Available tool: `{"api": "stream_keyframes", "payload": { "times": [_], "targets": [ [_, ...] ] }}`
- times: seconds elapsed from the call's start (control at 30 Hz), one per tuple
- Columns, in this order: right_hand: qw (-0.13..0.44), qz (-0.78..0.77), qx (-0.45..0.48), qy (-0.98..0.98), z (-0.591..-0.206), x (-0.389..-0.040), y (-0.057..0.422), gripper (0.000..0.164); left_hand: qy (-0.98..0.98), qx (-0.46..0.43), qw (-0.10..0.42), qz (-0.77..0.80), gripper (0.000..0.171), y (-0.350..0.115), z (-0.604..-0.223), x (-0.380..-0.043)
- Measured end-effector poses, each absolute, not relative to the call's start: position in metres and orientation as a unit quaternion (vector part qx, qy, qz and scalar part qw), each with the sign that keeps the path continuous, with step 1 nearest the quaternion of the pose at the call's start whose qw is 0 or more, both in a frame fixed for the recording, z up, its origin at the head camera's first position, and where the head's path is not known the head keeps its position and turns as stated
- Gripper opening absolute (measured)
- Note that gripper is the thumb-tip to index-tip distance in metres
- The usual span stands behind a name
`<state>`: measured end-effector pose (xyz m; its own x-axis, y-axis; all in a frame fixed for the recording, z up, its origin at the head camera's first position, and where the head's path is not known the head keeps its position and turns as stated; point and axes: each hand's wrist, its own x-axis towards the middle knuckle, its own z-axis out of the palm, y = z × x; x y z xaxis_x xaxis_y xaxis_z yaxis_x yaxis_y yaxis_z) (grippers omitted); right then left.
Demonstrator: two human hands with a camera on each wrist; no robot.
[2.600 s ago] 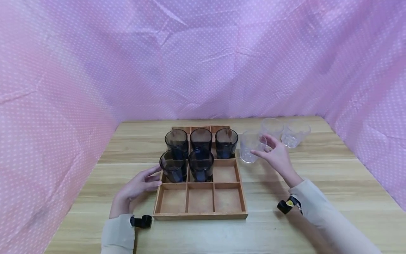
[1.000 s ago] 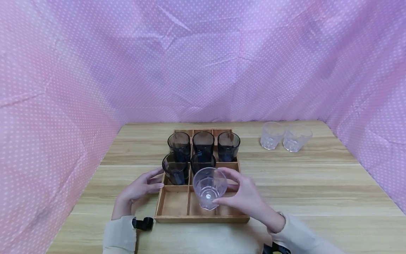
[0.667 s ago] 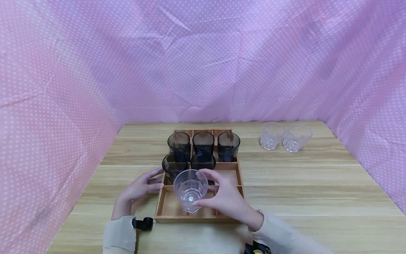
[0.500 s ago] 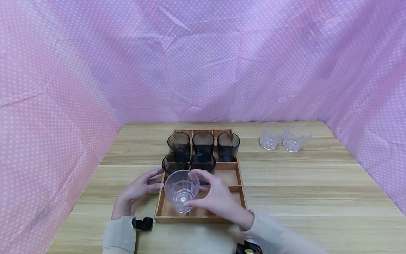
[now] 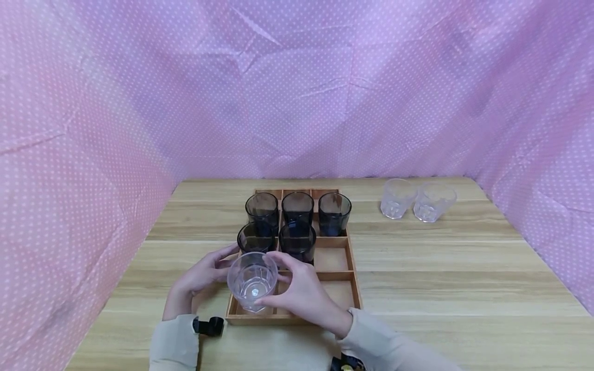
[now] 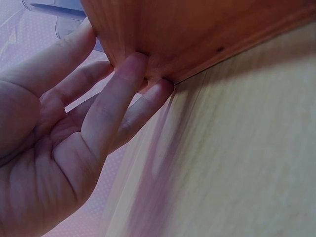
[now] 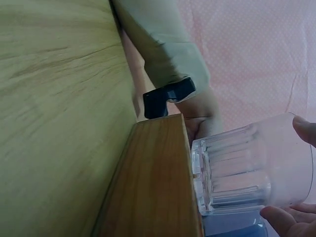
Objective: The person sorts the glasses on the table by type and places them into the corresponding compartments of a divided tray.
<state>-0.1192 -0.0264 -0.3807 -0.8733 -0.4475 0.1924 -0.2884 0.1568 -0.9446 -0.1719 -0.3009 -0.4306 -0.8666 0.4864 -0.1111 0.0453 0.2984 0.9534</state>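
My right hand (image 5: pixel 303 291) grips a clear tumbler (image 5: pixel 249 281) near its rim, between thumb and fingers. The tumbler is upright over the front left compartment of a wooden divided tray (image 5: pixel 341 291). In the right wrist view the base of this same tumbler (image 7: pixel 237 168) shows at the top edge of the tray wall (image 7: pixel 153 173). My left hand (image 5: pixel 199 275) rests its fingertips against the tray's left side, fingers loosely extended. Several dark tumblers (image 5: pixel 297 239) stand in the compartments behind, three in one row and two in front of them.
Two more clear tumblers (image 5: pixel 397 198) stand side by side at the back right of the wooden table (image 5: pixel 441 288). Pink dotted cloth (image 5: pixel 297 87) hangs behind and along both sides.
My right hand took the clear tumbler from the tray's right, carried it leftward over the tray, and has lately drifted further left and slightly nearer. The left hand stays at the tray's side.
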Motion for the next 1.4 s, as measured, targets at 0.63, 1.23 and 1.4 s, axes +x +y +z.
{"api": "stream_keyframes", "payload": {
  "times": [0.63,1.23,1.4],
  "targets": [
    [0.079,-0.54,-0.246,0.801,-0.39,-0.117,-0.036,0.08,0.782,0.163,0.201,0.567,0.076,-0.301,-0.43,-0.169],
    [0.07,-0.483,-0.244,0.838,-0.396,-0.121,-0.041,0.077,0.775,0.155,0.206,0.577,0.078,-0.299,-0.429,-0.172],
    [0.072,-0.464,-0.246,0.848,-0.395,-0.121,-0.04,0.079,0.773,0.153,0.208,0.579,0.079,-0.299,-0.428,-0.172]
  ]
}}
